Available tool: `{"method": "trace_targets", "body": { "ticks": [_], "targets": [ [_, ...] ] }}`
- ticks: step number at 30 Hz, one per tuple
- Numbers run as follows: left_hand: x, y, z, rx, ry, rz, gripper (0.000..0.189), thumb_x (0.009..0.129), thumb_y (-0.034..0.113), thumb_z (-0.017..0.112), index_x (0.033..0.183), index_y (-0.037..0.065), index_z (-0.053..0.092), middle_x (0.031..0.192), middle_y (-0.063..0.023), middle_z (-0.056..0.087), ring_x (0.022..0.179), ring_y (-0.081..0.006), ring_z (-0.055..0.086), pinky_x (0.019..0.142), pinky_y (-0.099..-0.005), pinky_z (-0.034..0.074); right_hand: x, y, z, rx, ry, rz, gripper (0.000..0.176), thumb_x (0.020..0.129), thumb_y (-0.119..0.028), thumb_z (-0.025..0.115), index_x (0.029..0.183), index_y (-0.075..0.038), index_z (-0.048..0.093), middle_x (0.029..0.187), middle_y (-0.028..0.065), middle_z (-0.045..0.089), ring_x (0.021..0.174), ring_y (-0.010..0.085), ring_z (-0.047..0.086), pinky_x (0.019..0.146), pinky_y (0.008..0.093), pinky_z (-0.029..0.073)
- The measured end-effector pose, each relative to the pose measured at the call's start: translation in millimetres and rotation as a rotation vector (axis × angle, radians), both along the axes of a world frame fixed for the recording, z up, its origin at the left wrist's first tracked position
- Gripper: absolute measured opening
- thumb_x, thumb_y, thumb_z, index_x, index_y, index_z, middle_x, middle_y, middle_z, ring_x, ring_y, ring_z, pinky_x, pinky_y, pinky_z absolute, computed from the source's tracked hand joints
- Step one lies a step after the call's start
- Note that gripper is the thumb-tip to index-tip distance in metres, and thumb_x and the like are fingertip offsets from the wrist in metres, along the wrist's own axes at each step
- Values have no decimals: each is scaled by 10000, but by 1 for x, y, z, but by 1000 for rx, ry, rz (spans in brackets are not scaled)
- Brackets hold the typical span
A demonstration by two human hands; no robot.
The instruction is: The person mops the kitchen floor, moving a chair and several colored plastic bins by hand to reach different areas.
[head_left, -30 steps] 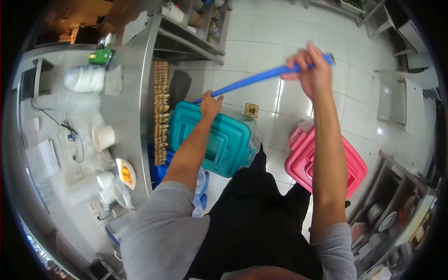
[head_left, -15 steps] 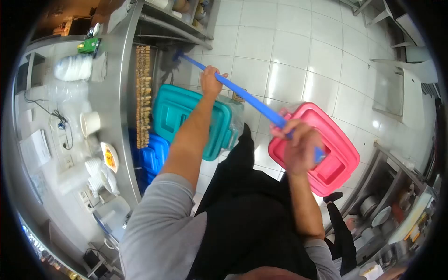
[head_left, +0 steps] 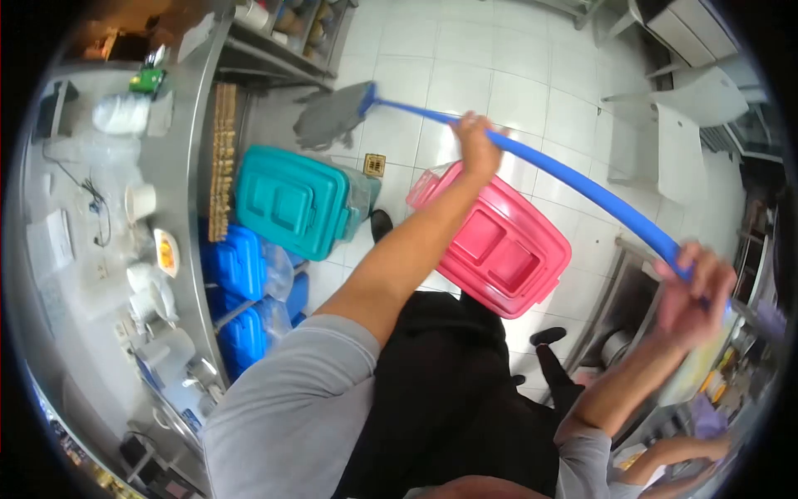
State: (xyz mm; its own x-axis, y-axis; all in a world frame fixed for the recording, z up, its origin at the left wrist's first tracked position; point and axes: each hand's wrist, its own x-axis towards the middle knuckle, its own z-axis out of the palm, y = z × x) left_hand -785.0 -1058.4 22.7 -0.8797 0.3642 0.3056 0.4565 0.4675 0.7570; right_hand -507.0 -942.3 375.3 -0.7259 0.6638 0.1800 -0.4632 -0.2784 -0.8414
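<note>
A mop with a long blue handle (head_left: 582, 179) runs across the view from upper left to lower right. Its grey mop head (head_left: 331, 115) lies on the tiles beyond the teal-lidded bin. Around the middle of the handle, my left hand (head_left: 478, 150) is closed. My right hand (head_left: 697, 293) grips the upper end at the far right, slightly blurred. Below the handle stands a bin with a pink lid (head_left: 507, 245), partly behind my left forearm. The bin with the teal lid (head_left: 291, 204) stands to the left.
A steel counter (head_left: 179, 158) with cups and a food dish runs along the left. Blue-lidded bins (head_left: 241, 262) sit under it. A floor drain (head_left: 375, 165) lies near the teal bin. Another person's shoe (head_left: 548, 336) and forearm (head_left: 677, 453) show at lower right, beside shelving.
Both hands have moved right with the mop. Its grey head has come out from beside the counter onto open tiles. The view has shifted, so the bins appear further left.
</note>
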Motion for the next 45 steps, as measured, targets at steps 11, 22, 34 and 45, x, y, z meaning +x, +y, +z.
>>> {"method": "trace_targets", "body": {
  "ticks": [11,22,34,45],
  "targets": [
    [-15,-218,45,81,-421,-101,1026,814,333,888,1607,39,307,1684,-276,223,1545,-417,269,1274,-526,215,104,24,154,241,-402,-573,296,1042,-354,567,890,-100,565,784,82,550,768,276,556,707,438,474],
    [-122,-503,-73,-470,68,520,787,733,566,895,1314,76,688,1667,-298,242,1487,-626,211,1163,-745,258,23,34,127,444,-641,-1378,235,1008,-357,607,952,-134,657,627,19,546,611,217,583,528,366,485],
    [-375,-480,-85,-413,57,796,762,734,653,857,1083,-21,788,1596,-312,366,1461,-591,304,1184,-704,284,54,6,142,144,-481,-1130,204,950,-318,679,1075,-156,679,736,-17,586,667,164,574,588,327,497],
    [-601,-531,-133,-319,-579,833,1043,841,829,592,1424,-36,567,1528,-348,453,1448,-470,422,1170,-621,337,25,-29,100,106,-562,-1172,234,1031,-295,569,921,-89,583,834,64,583,819,213,547,693,342,487]
  ]
}}
